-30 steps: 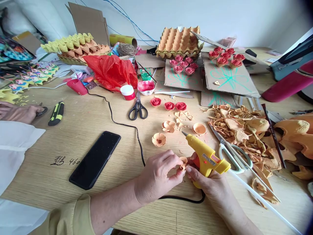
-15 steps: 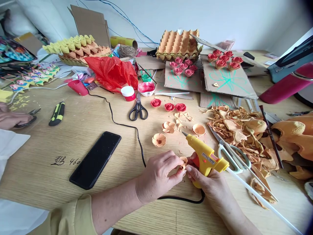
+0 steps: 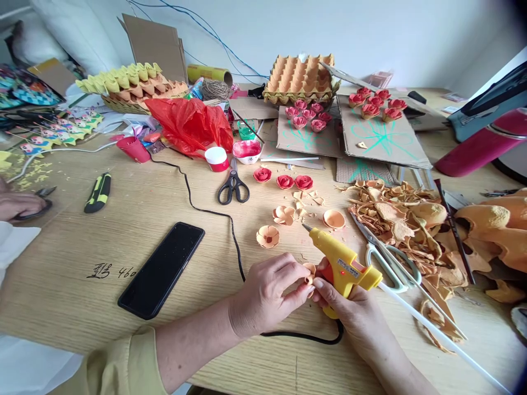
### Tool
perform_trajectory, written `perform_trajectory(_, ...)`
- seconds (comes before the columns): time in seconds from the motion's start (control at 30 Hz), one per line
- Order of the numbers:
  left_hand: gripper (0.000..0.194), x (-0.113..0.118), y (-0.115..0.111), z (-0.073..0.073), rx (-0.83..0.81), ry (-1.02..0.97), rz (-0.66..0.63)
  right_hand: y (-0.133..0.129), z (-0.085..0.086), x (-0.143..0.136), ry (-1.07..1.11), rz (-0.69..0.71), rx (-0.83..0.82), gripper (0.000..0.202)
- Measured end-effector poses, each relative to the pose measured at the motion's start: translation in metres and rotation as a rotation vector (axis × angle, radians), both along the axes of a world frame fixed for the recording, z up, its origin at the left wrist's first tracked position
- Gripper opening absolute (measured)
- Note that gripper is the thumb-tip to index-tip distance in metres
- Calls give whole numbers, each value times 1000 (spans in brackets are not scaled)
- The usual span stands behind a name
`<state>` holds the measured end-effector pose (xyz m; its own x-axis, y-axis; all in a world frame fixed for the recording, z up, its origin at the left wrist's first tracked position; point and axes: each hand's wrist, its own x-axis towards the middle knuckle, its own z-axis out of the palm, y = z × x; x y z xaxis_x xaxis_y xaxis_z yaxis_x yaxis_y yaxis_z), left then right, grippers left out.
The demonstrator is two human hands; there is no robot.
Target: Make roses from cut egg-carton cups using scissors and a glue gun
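Between the fingertips of my left hand (image 3: 272, 293) is a small orange egg-carton flower piece (image 3: 309, 272), partly hidden by the fingers. My right hand (image 3: 349, 304) grips a yellow hot glue gun (image 3: 340, 260), whose nozzle points up and to the left and whose small red light is on. The thumb of that hand also touches the flower piece. A long white glue stick (image 3: 436, 329) runs out of the gun's back. Beyond my hands lie an orange petal cup (image 3: 268, 236), a second petal cup (image 3: 284, 215) and an uncut round cup (image 3: 334, 219).
Several red paper roses stand on cardboard (image 3: 382, 137); a red rose (image 3: 285, 181) lies nearer. Orange scraps (image 3: 395, 214) and pale-green scissors (image 3: 387, 263) are at right. A phone (image 3: 161, 269), black scissors (image 3: 233, 187) and utility knife (image 3: 97, 193) lie left. Another person's hand (image 3: 20, 204) holds scissors.
My hands keep almost the same pose on the flower piece and glue gun. The view has shifted slightly, and the other person's hand at the left edge has moved a little.
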<state>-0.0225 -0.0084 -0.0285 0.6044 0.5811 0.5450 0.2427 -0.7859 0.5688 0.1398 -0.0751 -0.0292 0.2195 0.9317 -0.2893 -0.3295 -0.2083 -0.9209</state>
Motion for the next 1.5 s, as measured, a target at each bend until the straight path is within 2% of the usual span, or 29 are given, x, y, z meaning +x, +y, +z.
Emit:
perform_trajectory(0.2,8,1,1,0,-40,-85,11,0,-3,1,106,22,-42,39)
perform_trajectory(0.5,3,2,-7,4,-4,59,-42,2,1,4,182,-85,26,40)
perform_trajectory(0.73,10,1,-3,-1,-45,50,0,0,6,15,170,-47,64,33)
perform_trajectory(0.9,11,-1,1,-3,-93,15,20,-2,12,29,196,-127,132,28)
perform_trajectory(1.07,12,-1,2,-3,-103,-20,43,0,14,45,186,-312,219,21)
perform_trajectory(1.27,13,-1,3,-3,-87,-26,82,5,24,46,219,-491,278,23)
perform_trajectory(1.4,12,-3,4,-2,-87,-33,100,5,29,46,195,-551,302,20)
perform_trajectory(1.5,13,-4,4,-1,-63,-38,99,4,24,46,114,-528,260,16)
